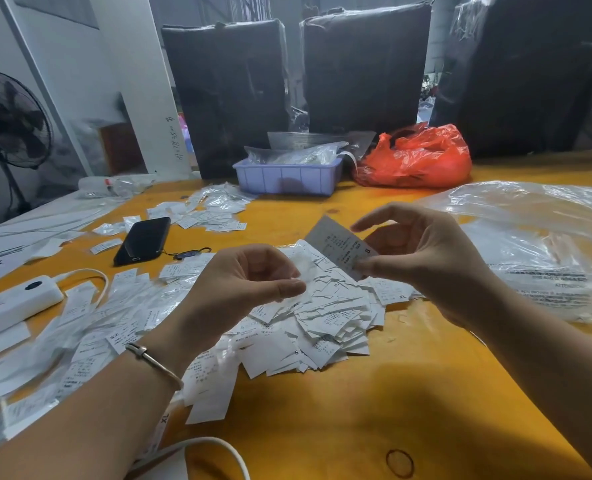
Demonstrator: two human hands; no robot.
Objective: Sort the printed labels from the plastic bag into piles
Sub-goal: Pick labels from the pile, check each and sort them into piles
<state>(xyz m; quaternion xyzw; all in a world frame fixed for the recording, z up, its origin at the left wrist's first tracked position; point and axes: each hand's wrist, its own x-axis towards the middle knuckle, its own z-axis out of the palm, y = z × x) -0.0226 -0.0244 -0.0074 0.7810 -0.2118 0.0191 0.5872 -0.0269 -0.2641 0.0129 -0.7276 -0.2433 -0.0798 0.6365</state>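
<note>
The left forearm with its bracelet crosses lowest in view, above a white cable on the orange tabletop. The left hand hangs over the heap of loose labels, fingers curled toward the thumb; it may be pinching a blurred scrap of clear film, but I cannot tell. The right hand, just beyond and right of the heap, pinches one label marked S between thumb and fingers, the forefinger lifted free.

Judging by the layout, sorting is under way but far from finished. The heap is large and mixed: S and XL marks both show in it. Left of the heap, labels lie in loose spreads that could be started piles, and another scatter lies beyond the heap near the phone. The clear bag, right of the heap, looks flat and mostly emptied. The held label has yet to be placed.
</note>
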